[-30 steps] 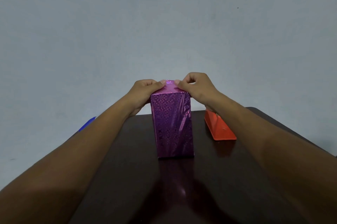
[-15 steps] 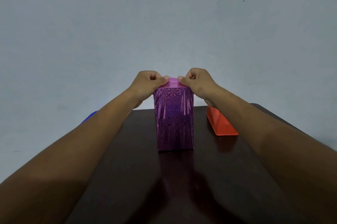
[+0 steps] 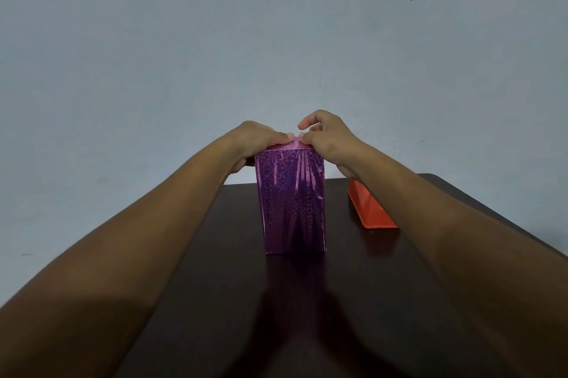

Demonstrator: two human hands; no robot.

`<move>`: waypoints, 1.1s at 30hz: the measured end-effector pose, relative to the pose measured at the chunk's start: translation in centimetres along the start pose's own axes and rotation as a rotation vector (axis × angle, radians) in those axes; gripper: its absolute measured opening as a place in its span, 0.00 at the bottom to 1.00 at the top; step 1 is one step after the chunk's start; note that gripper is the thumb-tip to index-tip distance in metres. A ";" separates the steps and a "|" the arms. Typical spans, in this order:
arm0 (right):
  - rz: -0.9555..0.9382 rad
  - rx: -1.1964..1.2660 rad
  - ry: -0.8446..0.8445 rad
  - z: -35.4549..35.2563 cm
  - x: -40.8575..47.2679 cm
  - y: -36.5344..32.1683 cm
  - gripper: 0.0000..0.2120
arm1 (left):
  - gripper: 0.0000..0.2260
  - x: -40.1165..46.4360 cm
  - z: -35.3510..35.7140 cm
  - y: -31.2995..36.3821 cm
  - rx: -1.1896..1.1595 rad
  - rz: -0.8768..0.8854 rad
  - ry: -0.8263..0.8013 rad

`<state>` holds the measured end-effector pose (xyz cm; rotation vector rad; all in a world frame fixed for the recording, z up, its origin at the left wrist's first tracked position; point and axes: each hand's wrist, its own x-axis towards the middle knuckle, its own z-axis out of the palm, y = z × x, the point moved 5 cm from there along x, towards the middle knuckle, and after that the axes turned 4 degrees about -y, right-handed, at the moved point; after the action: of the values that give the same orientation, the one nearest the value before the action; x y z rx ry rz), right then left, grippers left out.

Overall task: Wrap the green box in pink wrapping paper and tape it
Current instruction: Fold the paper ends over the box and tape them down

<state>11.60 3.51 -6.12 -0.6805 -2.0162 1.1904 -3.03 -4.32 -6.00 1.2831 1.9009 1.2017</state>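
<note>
The box stands upright on the dark table, fully covered in shiny pink patterned wrapping paper (image 3: 292,202), so no green shows. My left hand (image 3: 258,139) lies over the left part of the top, with its fingertips pressing the folded paper down. On the right part of the top sits my right hand (image 3: 329,139). Its thumb tip touches the paper fold at the middle, and its forefinger is lifted just above it. The far side of the top is hidden behind both hands.
An orange wedge-shaped object (image 3: 370,213) lies on the table (image 3: 399,300) to the right of the box, partly under my right forearm. A plain grey wall rises behind the table's far edge.
My left hand has flattened from a curled pinch onto the box top. My right forefinger has lifted off the paper. The box has stayed in place.
</note>
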 end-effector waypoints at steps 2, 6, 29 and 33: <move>0.006 0.006 -0.010 0.1 0.0 -0.1 0.10 | 0.12 0.2 0.0 0.0 -0.058 -0.011 0.018; 0.009 -0.007 0.005 0.3 0.4 -0.2 0.13 | 0.10 0.4 0.0 0.0 -0.103 -0.029 0.046; 0.018 -0.017 0.020 -0.7 0.4 0.6 0.19 | 0.16 1.0 -0.3 -0.2 -0.143 -0.017 0.051; 0.009 -0.010 0.036 -1.4 0.3 1.1 0.20 | 0.27 -0.3 -1.7 -0.2 -0.112 0.115 0.119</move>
<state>12.63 4.96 -6.49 -0.7114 -1.9925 1.1654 -4.38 -5.22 -5.46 1.3018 1.8330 1.4520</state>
